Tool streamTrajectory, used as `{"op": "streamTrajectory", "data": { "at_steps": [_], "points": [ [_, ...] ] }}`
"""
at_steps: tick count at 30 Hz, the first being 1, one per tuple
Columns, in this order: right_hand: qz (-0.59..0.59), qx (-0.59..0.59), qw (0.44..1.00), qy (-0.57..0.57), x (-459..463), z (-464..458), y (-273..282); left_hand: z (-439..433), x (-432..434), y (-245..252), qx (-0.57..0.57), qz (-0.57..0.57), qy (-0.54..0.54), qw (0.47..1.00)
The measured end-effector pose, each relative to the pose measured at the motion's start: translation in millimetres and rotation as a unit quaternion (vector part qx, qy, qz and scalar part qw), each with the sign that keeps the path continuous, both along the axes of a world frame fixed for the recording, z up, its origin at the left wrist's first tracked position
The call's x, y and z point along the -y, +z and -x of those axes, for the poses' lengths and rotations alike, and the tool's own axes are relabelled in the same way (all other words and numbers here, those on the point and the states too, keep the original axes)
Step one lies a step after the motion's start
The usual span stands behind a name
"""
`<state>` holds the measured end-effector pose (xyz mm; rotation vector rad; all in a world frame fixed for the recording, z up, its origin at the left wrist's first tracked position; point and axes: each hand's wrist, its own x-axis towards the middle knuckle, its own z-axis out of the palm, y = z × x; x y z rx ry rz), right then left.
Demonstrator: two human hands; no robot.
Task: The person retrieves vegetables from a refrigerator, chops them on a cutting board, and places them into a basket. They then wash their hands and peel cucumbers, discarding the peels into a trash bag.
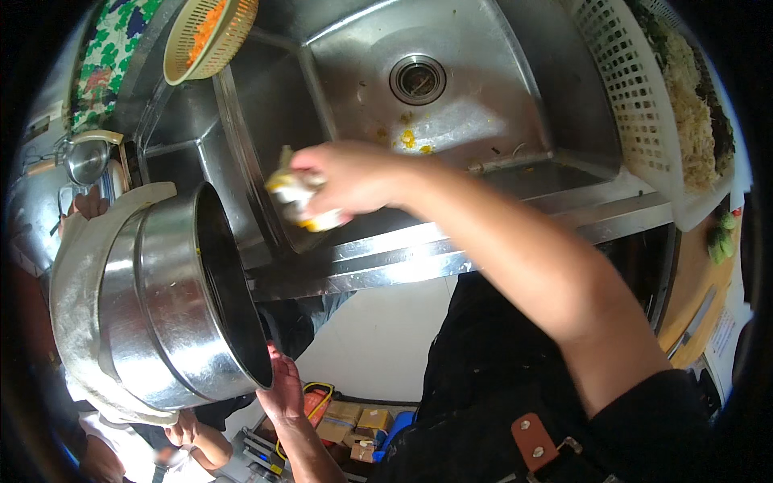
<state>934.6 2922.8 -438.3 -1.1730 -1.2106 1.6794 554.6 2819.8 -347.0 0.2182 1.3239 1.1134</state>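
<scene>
My right hand (347,181) is over the near left part of the stainless steel sink (483,36), closed around a crumpled white and yellow bundle (296,193). Motion blur hides what the bundle is made of. On the left, a large stainless steel pot (169,302) lies tipped on its side, its dark mouth facing the sink. My left hand (285,386) holds the pot's lower rim, some of its fingers hidden. A pale cloth (75,290) wraps the pot's far end, where another person's hands (90,204) grip it. Yellow scraps (409,139) lie on the sink floor.
A beige colander (232,51) with chopped orange food stands on the sink's far left edge. At right is a white perforated basket (634,115) of pale shreds. A knife (691,326) rests on a wooden board (682,278). Cardboard boxes (341,419) sit on the floor below.
</scene>
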Motion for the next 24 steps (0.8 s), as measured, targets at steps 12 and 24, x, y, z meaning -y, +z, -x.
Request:
{"op": "streamTrajectory", "data": {
  "at_steps": [12, 24],
  "points": [
    [0.204, -0.209, 0.902, -0.318, -36.8, 310.7, 8.0, -16.7, -8.4, 14.2, 0.125, 0.01, -0.037, 0.991],
    [0.115, -0.271, 0.813, -0.502, -106.4, 268.4, 11.7, 0.5, 1.2, 9.6, 0.031, -0.001, -0.025, 0.999]
  ]
}}
